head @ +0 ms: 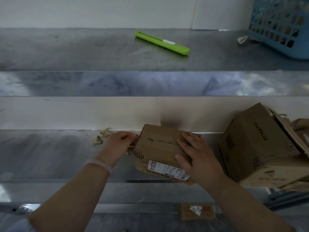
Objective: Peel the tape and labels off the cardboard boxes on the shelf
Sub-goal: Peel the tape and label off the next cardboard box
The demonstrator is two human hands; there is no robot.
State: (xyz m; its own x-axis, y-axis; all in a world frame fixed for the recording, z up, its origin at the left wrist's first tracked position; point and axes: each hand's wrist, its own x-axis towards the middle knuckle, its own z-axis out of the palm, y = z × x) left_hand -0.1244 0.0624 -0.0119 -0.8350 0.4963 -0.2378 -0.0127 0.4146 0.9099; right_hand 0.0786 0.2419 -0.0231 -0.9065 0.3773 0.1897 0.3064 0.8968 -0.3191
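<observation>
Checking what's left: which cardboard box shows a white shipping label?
The small brown cardboard box under the right hand; the larger torn cardboard box beside it shows only dark print.

- Two cardboard boxes on the middle shelf [50,153]: a small box [158,146] and a larger box [254,148].
- One flat cardboard piece [187,214], lower down.
- One white shipping label [168,170], on the small box.
- One green cutter [162,43].
- One blue basket [280,25].
- Two crumpled scraps [102,137].
- Two hands: left hand [120,143], right hand [194,156].
- One pale bracelet [100,164], on the left wrist.
</observation>
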